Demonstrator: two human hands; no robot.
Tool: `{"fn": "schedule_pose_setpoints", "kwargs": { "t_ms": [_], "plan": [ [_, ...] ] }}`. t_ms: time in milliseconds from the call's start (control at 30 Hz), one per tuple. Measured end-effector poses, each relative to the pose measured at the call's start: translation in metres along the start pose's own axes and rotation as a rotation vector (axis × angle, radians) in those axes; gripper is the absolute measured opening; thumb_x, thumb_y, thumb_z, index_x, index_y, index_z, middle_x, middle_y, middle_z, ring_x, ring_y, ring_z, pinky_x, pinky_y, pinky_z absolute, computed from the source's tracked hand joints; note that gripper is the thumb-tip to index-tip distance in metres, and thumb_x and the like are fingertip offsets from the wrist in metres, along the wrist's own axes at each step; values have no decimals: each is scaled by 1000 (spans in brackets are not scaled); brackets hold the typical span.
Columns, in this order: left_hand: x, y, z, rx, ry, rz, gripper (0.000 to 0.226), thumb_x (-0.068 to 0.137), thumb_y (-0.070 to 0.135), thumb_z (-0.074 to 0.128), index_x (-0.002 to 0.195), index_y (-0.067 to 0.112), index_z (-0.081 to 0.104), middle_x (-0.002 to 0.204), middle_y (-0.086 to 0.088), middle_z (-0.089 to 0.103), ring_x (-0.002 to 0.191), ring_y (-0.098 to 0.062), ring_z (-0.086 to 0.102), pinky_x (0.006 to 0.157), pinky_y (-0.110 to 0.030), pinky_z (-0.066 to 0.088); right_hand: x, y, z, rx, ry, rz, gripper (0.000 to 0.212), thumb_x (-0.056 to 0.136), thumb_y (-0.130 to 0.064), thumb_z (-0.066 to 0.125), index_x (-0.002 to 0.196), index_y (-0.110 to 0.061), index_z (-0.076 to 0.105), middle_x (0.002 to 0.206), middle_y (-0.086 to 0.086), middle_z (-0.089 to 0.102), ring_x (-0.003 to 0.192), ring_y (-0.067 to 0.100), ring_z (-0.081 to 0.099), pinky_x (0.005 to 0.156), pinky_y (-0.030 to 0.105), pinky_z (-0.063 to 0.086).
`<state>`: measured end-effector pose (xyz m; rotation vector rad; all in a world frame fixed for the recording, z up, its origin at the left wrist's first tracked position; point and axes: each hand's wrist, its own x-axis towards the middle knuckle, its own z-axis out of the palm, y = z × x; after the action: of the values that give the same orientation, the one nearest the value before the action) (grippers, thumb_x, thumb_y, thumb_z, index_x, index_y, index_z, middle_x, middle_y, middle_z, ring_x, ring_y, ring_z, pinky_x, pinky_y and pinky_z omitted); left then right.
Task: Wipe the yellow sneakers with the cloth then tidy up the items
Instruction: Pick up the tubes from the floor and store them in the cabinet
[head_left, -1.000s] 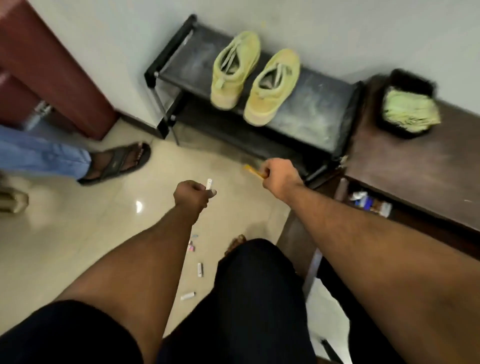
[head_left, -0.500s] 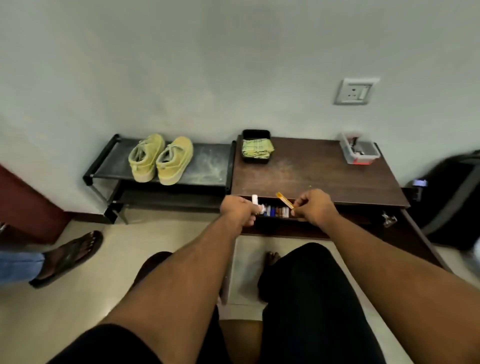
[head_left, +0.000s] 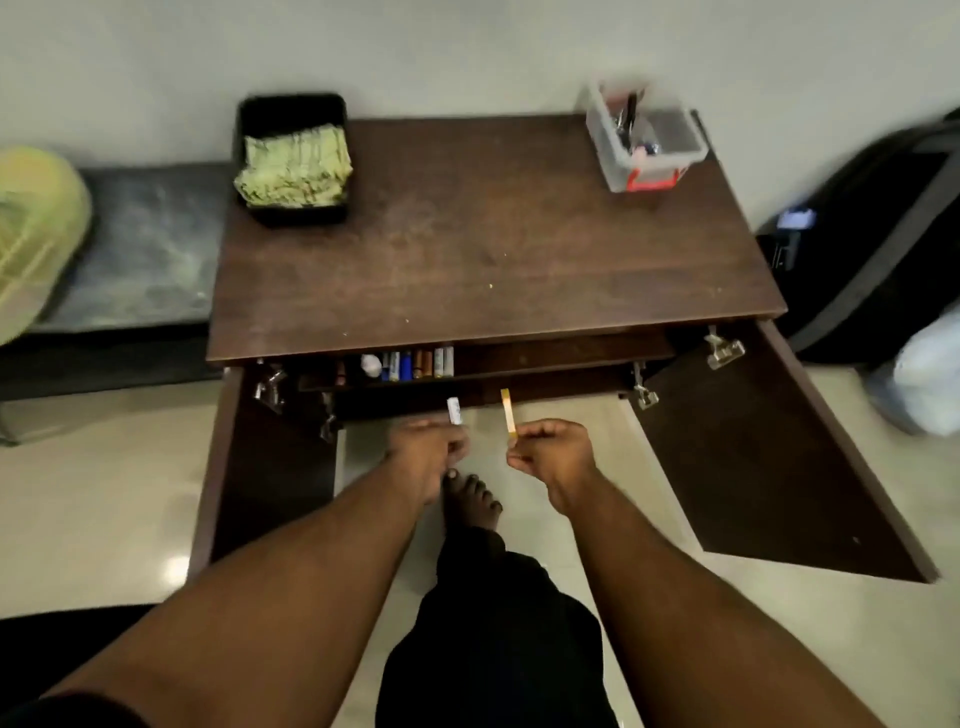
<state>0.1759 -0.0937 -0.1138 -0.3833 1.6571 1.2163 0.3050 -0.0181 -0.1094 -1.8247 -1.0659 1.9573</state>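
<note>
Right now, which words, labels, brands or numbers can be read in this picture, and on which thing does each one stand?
No text can be read in this picture.
Row of small batteries on the cabinet shelf: coloured wrappers, print too small and blurred.
White stick in the left hand: faint marks, unreadable.
Orange stick in the right hand: no print visible.
Clear box on the cabinet top: red part, no legible label.

You see the scene in dim, soft indoor light, with one small glare spot on the glossy floor (head_left: 174, 567) left of the cabinet (head_left: 483, 249). Motion blur smears the yellow sneaker (head_left: 36, 234) far left of the cabinet and the clear box (head_left: 644, 140) on its back right corner. Wide-angle distortion splays the cabinet's edges outward.
</note>
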Motion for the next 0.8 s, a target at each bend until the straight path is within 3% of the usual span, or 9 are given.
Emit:
{"fn": "schedule_pose_setpoints", "kwargs": {
  "t_ms": [67, 167, 267, 367, 533, 800],
  "plan": [
    [24, -1, 15, -40, 0, -15, 21, 77, -11, 70, 89, 5, 63, 85, -13, 67, 59, -15, 67, 66, -29, 57, 25, 8, 10, 100, -9, 20, 19, 77, 24, 57, 85, 6, 59, 77, 20, 62, 65, 27, 61, 57, 28, 58],
    [48, -5, 31, -125, -4, 93, 27, 76, -14, 70, 84, 8, 57, 86, -13, 65, 74, -23, 67, 69, -33, 58, 48, 14, 23, 175, -33, -5, 14, 78, 16, 63, 79, 3, 63, 72, 16, 65, 64, 25, 63, 69, 31, 59],
    [60, -7, 41, 33, 55, 271, 25, 76, -6, 75, 79, 11, 58, 80, -10, 68, 78, -27, 69, 74, -37, 60, 63, 17, 32, 202, -17, -27, 12, 79, 10, 67, 76, -1, 66, 61, 7, 67, 56, 19, 62, 63, 28, 59],
    [72, -7, 41, 117, 132, 358, 23, 75, 0, 78, 75, 15, 60, 82, -11, 71, 78, -25, 71, 73, -39, 61, 70, 18, 39, 198, -15, -57, 11, 80, 7, 67, 78, -3, 67, 63, 8, 66, 54, 17, 60, 59, 27, 58],
    [84, -9, 37, 8, 251, 352, 29, 74, 0, 79, 70, 16, 54, 85, -11, 70, 84, -28, 72, 70, -37, 60, 81, 14, 52, 176, -27, -123, 7, 81, 4, 68, 86, -2, 68, 72, 11, 65, 59, 17, 59, 61, 27, 57],
    [85, -15, 45, -302, 305, 235, 27, 76, -2, 77, 76, 8, 51, 88, -17, 68, 77, -29, 73, 64, -39, 62, 94, 11, 63, 191, -19, -187, 6, 82, 2, 69, 85, -4, 68, 73, 8, 68, 57, 12, 63, 59, 27, 57]
  ]
}}
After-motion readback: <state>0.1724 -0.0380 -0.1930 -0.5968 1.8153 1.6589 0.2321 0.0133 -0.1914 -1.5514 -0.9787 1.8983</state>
